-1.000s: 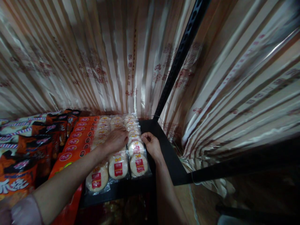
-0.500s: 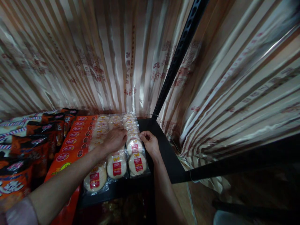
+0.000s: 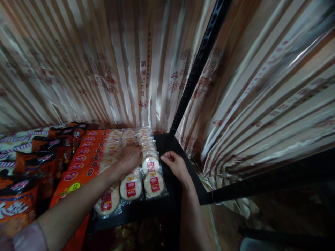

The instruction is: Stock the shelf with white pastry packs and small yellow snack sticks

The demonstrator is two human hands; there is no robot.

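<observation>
Clock read from centre of view, 12 at top. Found the right-hand row of clear-wrapped round white crackers at 7 o'clock, standing one behind another on the black shelf. Logged the middle row beside it, also toward 7, and the left-hand row nearer 8. Noted left hand at 8 o'clock, palm down over the middle row, fingertips curled at the border with the right-hand row. Cannot tell whether gripping a wrapper or merely resting there.

Noted right hand near 6 o'clock, fingers bent, thumb close to forefinger, just beside the outer edge of the right-hand row. Cannot tell from this view whether open or pinching.

Compared with half a second ago: saw right hand shifted outward toward 4 o'clock, exposing more wrapper edge; saw left hand almost unmoved, front crackers likewise.

Recorded red-orange packs and orange-and-black bags toward 8, black post at 1, printed pale curtain across 10 to 2.
</observation>
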